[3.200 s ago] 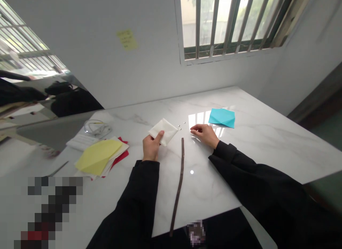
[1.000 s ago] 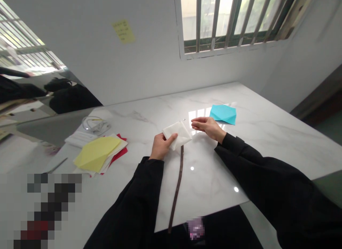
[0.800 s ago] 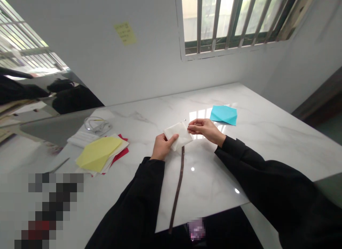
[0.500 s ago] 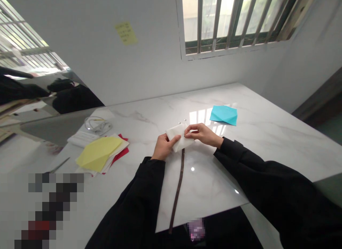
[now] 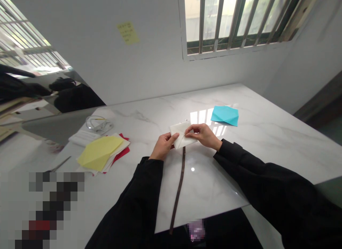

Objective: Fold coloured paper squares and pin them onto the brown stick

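A folded white paper [image 5: 179, 132] lies on the marble under both hands. My left hand [image 5: 162, 146] holds its lower left side, thumb on top. My right hand [image 5: 203, 135] pinches its right corner between thumb and fingertips. Just below the paper, a long thin dark brown strip [image 5: 178, 192] runs toward the near table edge, apart from both hands. A tiny metal bead [image 5: 186, 120] sits just beyond the paper. To the right, beyond my right hand, lies a folded turquoise paper [image 5: 224, 116].
The white marble table [image 5: 213, 184] ends at a near edge and a right edge. At left lie yellow paper [image 5: 99, 152] on a stack with red sheets [image 5: 122, 152], a white pad [image 5: 84, 137], and a white cable [image 5: 98, 125]. A mirror [image 5: 53, 95] stands at left.
Both hands have come together on the white paper, and my right hand now pinches its corner. The paper looks narrower and more folded. The view has shifted slightly.
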